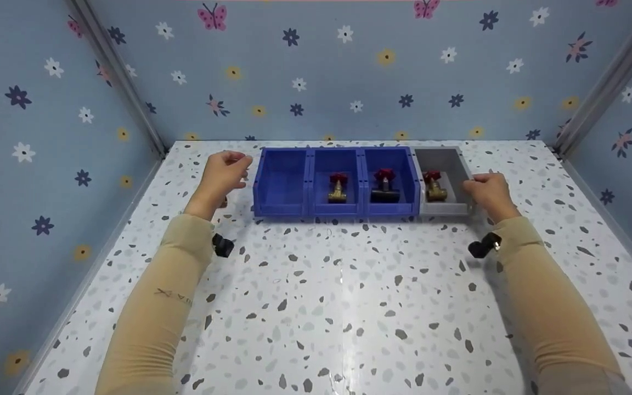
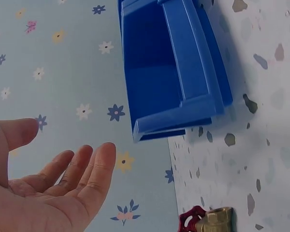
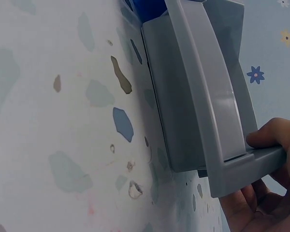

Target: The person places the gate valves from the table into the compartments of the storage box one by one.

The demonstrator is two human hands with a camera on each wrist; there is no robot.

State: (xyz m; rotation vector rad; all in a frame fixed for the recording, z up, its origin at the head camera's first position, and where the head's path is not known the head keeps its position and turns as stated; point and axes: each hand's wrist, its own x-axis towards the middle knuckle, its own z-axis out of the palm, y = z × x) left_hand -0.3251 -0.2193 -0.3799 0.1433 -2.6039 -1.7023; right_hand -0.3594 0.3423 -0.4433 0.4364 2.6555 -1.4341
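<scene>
My right hand (image 1: 490, 193) pinches the side wall of a grey storage bin (image 3: 210, 82), thumb over the rim and fingers on the outer side. Inside that bin lies a brass valve (image 1: 435, 189) with a red handwheel. To the left of an empty blue bin (image 1: 282, 210), my left hand (image 1: 223, 174) is raised with its fingers loosely bent, holding nothing. Another brass valve (image 2: 216, 220) with a red handwheel rests on the table near the left hand, mostly hidden behind the wrist in the head view.
Joined to the grey one in a row are a blue bin (image 1: 336, 210) with a brass valve (image 1: 337, 192) and a blue bin (image 1: 391, 209) with a dark-bodied valve (image 1: 385, 192). Patterned panels (image 1: 327, 71) enclose the speckled table (image 1: 338, 296) at the back and sides.
</scene>
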